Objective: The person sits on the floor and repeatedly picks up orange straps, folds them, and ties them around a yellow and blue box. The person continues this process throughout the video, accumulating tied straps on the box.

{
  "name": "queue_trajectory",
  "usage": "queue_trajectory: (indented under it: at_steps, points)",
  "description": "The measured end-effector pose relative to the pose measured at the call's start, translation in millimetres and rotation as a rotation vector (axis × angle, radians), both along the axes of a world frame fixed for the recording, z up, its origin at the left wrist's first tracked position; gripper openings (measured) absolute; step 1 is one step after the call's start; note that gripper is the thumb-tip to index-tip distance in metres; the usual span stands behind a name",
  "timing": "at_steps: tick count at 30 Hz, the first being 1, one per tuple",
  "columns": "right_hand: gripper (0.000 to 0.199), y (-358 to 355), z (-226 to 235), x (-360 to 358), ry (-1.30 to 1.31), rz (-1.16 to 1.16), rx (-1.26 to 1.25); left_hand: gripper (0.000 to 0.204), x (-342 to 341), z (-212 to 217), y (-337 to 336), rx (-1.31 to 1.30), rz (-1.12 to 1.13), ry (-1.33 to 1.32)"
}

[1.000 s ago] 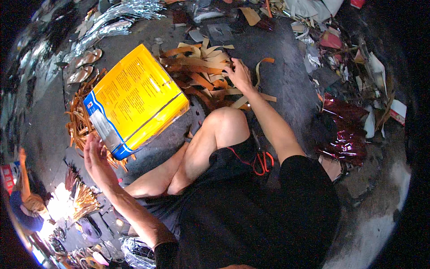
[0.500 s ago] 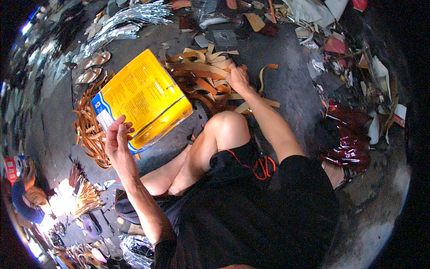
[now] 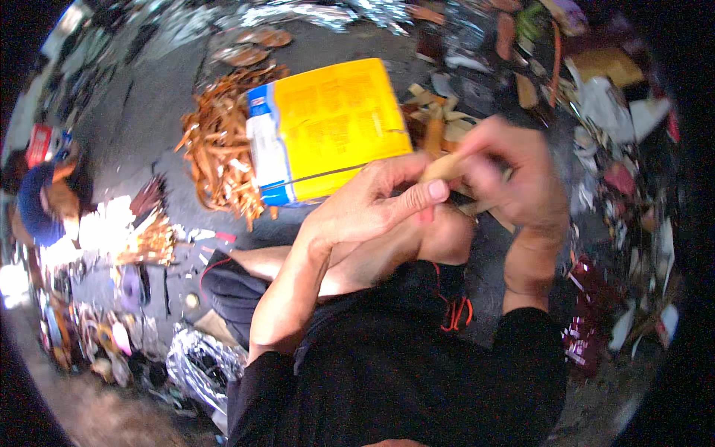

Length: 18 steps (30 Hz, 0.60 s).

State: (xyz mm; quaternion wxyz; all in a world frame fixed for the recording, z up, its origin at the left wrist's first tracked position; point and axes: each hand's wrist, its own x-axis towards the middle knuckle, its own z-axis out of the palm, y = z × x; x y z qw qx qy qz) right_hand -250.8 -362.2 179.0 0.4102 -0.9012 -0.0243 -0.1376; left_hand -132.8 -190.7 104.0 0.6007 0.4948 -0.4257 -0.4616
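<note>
My left hand (image 3: 369, 200) pinches a tan strip (image 3: 444, 167) between thumb and fingers, in front of my bent knee. Close by on the right, my right hand (image 3: 518, 175) is curled around the same strip, its fingers blurred by motion. A large yellow container (image 3: 335, 112) with a blue and white end lies just beyond my left hand. Behind my right hand, a heap of tan and orange-brown strips (image 3: 436, 123) is partly hidden. Another pile of brown, curled strips (image 3: 223, 153) sits left of the container.
Scissors with orange-red handles (image 3: 457, 314) lie by my right thigh. At the far left another person (image 3: 43, 205) sits near a bright bundle of strips (image 3: 145, 238). Sandals (image 3: 249, 48) stand at the back; dark red shiny sheets (image 3: 588, 313) and scraps line the right.
My right hand has come back from the strip heap toward my left hand with a strip. My left hand has left the yellow container's side and moved right. The view has turned.
</note>
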Motion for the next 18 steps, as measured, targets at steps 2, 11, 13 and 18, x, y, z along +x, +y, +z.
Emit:
queue_trajectory:
  at_steps: [2, 11, 13, 18]
  points:
    - [0.011, -26, -2, 2, -0.007, -0.257, 0.09, 0.024, 19, -10, 27, 0.167, -0.033, 0.013]
    - [0.013, -137, -83, -14, 0.125, -0.569, 0.242, 0.021, 101, -16, 140, 0.525, 0.233, -0.225]
    - [0.013, -143, -89, -12, 0.256, -0.607, 0.045, 0.021, 111, -34, 146, 0.528, 0.342, -0.282]
    - [0.015, -101, -104, 24, 0.19, -0.68, -0.733, 0.018, 107, -71, 114, 0.364, 0.81, -0.144]
